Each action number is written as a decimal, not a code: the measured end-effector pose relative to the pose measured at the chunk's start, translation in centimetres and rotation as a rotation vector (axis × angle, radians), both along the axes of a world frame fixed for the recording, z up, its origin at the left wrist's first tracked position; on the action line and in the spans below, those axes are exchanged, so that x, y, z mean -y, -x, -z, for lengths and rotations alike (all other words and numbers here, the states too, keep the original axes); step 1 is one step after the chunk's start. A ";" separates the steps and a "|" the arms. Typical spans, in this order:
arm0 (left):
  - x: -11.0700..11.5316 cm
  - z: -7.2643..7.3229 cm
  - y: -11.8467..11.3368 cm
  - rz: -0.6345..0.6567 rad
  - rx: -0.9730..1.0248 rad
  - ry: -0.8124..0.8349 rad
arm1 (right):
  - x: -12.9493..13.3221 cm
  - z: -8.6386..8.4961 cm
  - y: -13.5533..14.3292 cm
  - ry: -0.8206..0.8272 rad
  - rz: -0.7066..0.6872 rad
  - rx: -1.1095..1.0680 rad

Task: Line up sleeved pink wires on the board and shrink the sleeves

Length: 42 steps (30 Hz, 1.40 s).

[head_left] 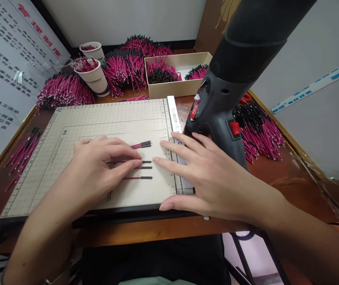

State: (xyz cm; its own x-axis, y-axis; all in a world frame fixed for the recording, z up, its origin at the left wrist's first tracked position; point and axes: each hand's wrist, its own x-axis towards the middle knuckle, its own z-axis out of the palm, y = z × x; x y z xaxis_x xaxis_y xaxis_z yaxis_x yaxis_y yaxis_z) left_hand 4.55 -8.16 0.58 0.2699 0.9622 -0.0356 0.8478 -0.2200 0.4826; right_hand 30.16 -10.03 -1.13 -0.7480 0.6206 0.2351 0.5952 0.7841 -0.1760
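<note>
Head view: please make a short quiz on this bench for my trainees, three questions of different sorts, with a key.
1. True or false: the left hand has its thumb and forefinger on a wire over the board.

2. Multiple choice: where do the two cups stand?
A) Inside the box
B) Beyond the board, left of the box
C) Under the right hand

3. Fill in the blank: the switch on the black tool is ____ in colour.

Key: 1. True. 2. B. 3. Red.
</note>
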 end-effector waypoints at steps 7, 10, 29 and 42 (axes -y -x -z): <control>0.0 -0.1 0.4 -0.028 -0.022 -0.010 | -0.1 -0.1 -0.1 0.010 -0.022 -0.013; -0.1 0.1 0.4 0.001 0.006 -0.022 | -0.1 -0.1 -0.1 0.004 -0.018 -0.012; -0.2 0.0 0.3 0.019 0.015 -0.022 | -0.1 -0.1 -0.1 -0.019 -0.025 -0.003; -11.7 -7.6 -3.5 -0.161 0.138 -0.501 | -2.8 -3.1 1.4 0.140 0.050 0.177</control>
State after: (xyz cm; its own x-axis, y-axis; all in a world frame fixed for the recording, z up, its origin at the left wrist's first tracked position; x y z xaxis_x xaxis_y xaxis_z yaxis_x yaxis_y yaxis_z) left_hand 8.06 3.49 8.15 0.0878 0.8816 0.4637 0.8258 -0.3248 0.4611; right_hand 28.74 -7.24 2.00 -0.7378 0.6749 0.0116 0.6636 0.7284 -0.1703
